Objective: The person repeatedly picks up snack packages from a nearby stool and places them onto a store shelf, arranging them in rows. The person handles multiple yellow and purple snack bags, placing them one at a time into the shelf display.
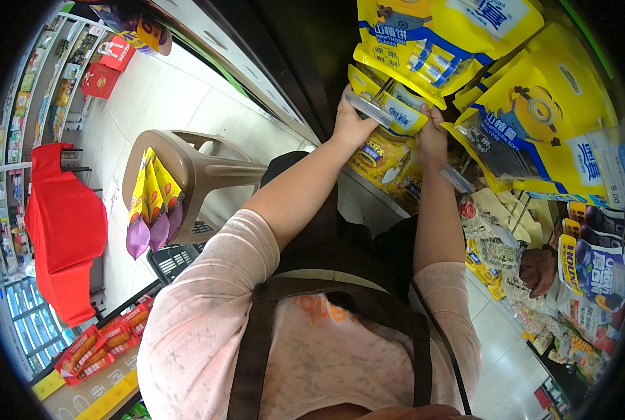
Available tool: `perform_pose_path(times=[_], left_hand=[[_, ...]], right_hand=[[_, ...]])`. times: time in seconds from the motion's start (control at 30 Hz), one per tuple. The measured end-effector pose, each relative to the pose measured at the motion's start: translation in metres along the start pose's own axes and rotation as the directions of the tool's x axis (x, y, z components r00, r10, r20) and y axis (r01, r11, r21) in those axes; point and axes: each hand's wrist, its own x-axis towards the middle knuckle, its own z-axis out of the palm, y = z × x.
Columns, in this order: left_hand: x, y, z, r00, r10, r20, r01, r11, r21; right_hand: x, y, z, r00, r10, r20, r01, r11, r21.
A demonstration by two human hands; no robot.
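Both of my hands are at a hanging yellow snack pouch [410, 116] on a metal peg hook [382, 93]. My left hand [353, 119] grips the pouch's left side, beside a clear plastic label holder [369, 108] at the hook's front. On the pouch's right edge are the fingers of my right hand [432, 131]. Just above hangs a yellow bag of hawthorn flakes [438, 63], overlapping the hook's rear. Yellow packets [378, 157] lie below the pouch. The pouch's lower part is partly hidden by my hands.
Right of my hands hang hawthorn soft bags [535, 121] and prune packs [593, 262]. A brown plastic stool [150, 142] at left bears several yellow-and-purple packets [155, 205]. A black basket [173, 262] stands below it. Red cloth [66, 231] drapes something farther left.
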Motion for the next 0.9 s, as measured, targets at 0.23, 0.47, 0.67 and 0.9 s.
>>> perform_pose_path(times=[0.23,0.47,0.67,0.9], left_hand=[[0.002,-0.009,0.002,0.999,-0.026,-0.038,0.025,0.999,-0.024],[0.003,-0.009,0.003,0.997,0.024,-0.078,-0.02,0.998,0.055],[0.002,-0.01,0.006,0.995,-0.078,-0.069,0.077,0.997,-0.009],[-0.001,-0.008,0.002,0.999,-0.003,-0.053,0.001,0.999,-0.032]], right_hand=[[-0.012,-0.018,0.008,0.995,-0.082,-0.051,0.081,0.997,-0.021],[-0.026,-0.011,0.011,0.951,-0.085,-0.297,0.062,0.994,-0.086],[-0.047,-0.023,0.017,0.99,-0.125,-0.07,0.094,0.934,-0.344],[-0.047,-0.021,0.015,0.991,-0.132,0.027,0.13,0.892,-0.432]])
